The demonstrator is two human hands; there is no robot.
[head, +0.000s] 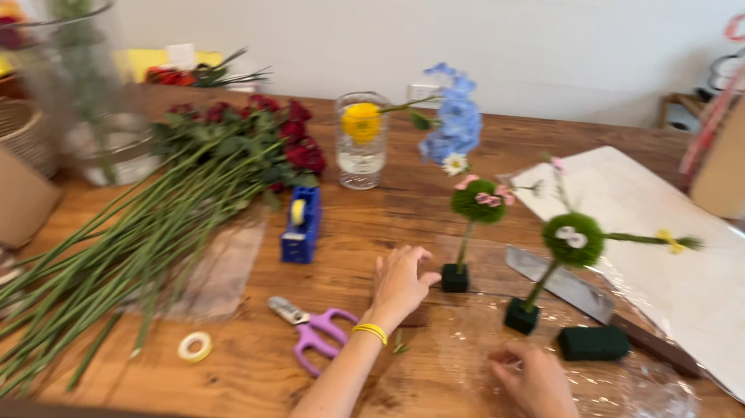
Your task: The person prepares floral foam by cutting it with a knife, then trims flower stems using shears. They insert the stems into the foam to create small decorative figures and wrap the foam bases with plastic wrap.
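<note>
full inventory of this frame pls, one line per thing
roses: one bunch, red, long green stems, table left
glass: 1, clear, yellow flower inside, table centre back
blue flowers: 1 spray, right of glass
green ball flowers: 2, on small dark blocks, table centre
dark green block: 1, right of them
knife: 1, silver blade, behind block
scissors: 1, purple handles, front centre
tape dispenser: 1, blue, beside roses
tape roll: 1, pale, front left
white sheet: 1, table right
left hand: yellow wristband, by the left block
right hand: on clear film
</note>
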